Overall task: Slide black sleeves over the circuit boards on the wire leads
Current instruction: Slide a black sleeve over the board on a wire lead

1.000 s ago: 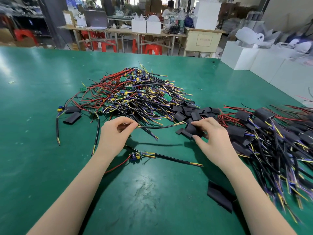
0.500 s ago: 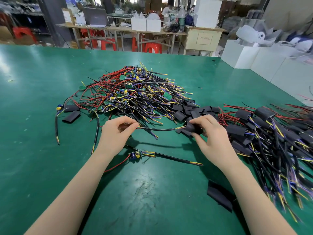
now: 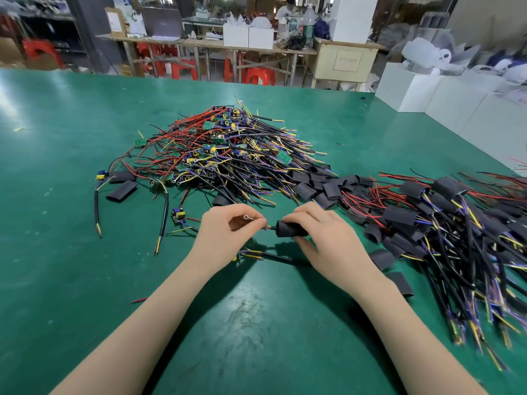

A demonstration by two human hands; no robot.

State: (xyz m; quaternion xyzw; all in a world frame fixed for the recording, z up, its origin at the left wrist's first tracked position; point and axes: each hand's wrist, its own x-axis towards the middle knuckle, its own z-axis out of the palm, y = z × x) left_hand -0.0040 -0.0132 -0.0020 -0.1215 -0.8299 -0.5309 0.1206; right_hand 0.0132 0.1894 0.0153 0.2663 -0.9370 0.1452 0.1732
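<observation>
Both hands have closed in and lifted: left hand [image 3: 225, 232] fingers pinch the wire lead [image 3: 258, 222]; right hand [image 3: 322, 238] grips a black sleeve [image 3: 289, 230], threading on. Unsleeved pile [image 3: 228, 155] at 12 o'clock remains; sleeved heap [image 3: 445, 223] at 3 o'clock done.

Unsleeved leads [image 3: 228, 155] piled mid-table [image 3: 71, 280], loose sleeves [image 3: 319, 183] just right of them, sleeved leads [image 3: 456, 223] far right, boxes [image 3: 445, 89] behind.

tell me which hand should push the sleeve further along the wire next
Right, probably. The right hand already grips the black sleeve threaded on the wire, while the left hand pinches the lead ends, anchoring them.
</observation>
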